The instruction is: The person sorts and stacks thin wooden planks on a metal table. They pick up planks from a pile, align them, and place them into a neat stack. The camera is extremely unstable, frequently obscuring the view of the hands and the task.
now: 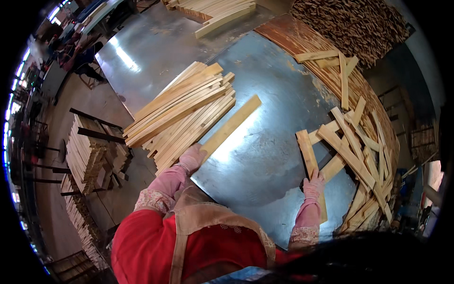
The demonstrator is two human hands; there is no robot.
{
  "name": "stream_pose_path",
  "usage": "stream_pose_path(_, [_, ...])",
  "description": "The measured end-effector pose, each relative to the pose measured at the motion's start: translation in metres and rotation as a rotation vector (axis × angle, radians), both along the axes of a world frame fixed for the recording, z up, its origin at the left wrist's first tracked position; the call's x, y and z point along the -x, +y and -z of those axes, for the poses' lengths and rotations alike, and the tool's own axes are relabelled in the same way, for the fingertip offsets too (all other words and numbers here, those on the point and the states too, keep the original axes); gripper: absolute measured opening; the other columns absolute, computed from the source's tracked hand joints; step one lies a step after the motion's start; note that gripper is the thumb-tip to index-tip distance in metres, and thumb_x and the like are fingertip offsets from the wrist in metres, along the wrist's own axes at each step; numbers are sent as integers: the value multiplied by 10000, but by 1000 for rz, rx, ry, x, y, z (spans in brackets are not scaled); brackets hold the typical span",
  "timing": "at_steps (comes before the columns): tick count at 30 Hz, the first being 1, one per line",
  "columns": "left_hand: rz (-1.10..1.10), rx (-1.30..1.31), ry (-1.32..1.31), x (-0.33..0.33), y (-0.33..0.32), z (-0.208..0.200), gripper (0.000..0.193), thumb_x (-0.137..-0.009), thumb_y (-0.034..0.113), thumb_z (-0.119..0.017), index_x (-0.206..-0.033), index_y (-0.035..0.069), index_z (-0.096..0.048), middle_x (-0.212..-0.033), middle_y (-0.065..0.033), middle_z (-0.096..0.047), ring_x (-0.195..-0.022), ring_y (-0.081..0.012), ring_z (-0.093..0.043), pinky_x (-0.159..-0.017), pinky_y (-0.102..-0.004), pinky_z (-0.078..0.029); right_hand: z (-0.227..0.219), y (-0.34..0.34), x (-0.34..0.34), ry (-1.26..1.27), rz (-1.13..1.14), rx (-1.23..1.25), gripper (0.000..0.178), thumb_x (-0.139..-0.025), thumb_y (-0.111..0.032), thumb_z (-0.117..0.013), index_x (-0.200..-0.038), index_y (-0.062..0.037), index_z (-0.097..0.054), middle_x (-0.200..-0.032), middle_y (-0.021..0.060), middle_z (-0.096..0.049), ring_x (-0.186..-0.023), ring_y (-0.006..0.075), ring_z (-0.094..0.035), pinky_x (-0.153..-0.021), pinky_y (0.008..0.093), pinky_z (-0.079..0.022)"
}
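Note:
Both hands wear pink gloves. My left hand (191, 158) grips the near end of a wooden slat (231, 125), which slants away to the right across the metal tabletop. Just left of that slat lies a stack of slats (189, 106), roughly side by side. On the right, my right hand (313, 186) is closed around a second wooden slat (308, 154), its fingers over the middle. This one points away from me, beside a jumbled pile of slats (350, 154). How the fingertips sit under each slat is hidden.
The shiny metal tabletop (269, 161) spans the middle. More slats (217, 12) lie at its far edge. A worn wooden board (288, 35) borders the right side. Stacked slats (85, 156) stand on a rack below left. A person (78, 57) sits at far left.

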State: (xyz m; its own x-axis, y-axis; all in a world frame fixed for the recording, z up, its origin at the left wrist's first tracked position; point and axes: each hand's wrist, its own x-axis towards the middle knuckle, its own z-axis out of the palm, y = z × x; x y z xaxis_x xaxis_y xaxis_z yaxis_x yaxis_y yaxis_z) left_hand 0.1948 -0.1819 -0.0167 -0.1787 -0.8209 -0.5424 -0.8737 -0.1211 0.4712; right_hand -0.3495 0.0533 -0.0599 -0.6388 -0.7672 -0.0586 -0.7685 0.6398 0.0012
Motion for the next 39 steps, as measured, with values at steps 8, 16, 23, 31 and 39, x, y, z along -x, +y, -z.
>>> stream_pose_path(8, [-126, 17, 216, -21, 11, 5, 484, -1015, 461, -641, -1241, 38, -711, -1164, -284, -748, -1136, -472, -699, -977, -508, -544, -43, -122, -103, -458, -57, 5, 842, -871, -413, -775, -1607, -115, -492, -1420, 273, -633, -1318, 419, -632, -1126, 491, -502])
stream_pose_path(16, [-188, -80, 708, -65, 16, -7, 536, -1047, 351, -652, -1436, -17, -637, -1283, -232, -748, -1234, -351, -701, -1035, -425, -542, 62, -249, -403, -1222, -388, 194, 510, -1038, -448, -579, -1434, -133, -645, -1325, 206, -742, -1253, 427, -689, -1056, 490, -553])
stream_pose_path(23, [32, 64, 350, -38, 29, -68, 950, -821, 332, -912, -1581, -5, -453, -1403, -230, -688, -1287, -354, -683, -1084, -434, -543, 1, -211, -372, -1159, -391, -108, 541, -1070, -442, -592, -1481, -90, -603, -1356, 256, -707, -1273, 466, -647, -1080, 472, -525])
stream_pose_path(31, [-5, 45, 339, 114, 29, 5, 862, -813, 316, -911, -1520, 37, -505, -1347, -234, -701, -1214, -395, -701, -1026, -469, -563, -9, -88, -188, -920, -97, 90, 664, -998, -400, -677, -1554, -64, -538, -1307, 221, -704, -1248, 407, -662, -1084, 478, -516])
stream_pose_path(39, [-245, -320, 984, 269, 56, -3, 558, -935, 163, -816, -1406, -33, -592, -1162, -102, -729, -969, -194, -696, -881, -355, -583, -47, -51, 213, 429, -158, 178, 759, -899, -383, -757, -1558, -109, -499, -1440, 194, -653, -1358, 381, -598, -1127, 584, -451])
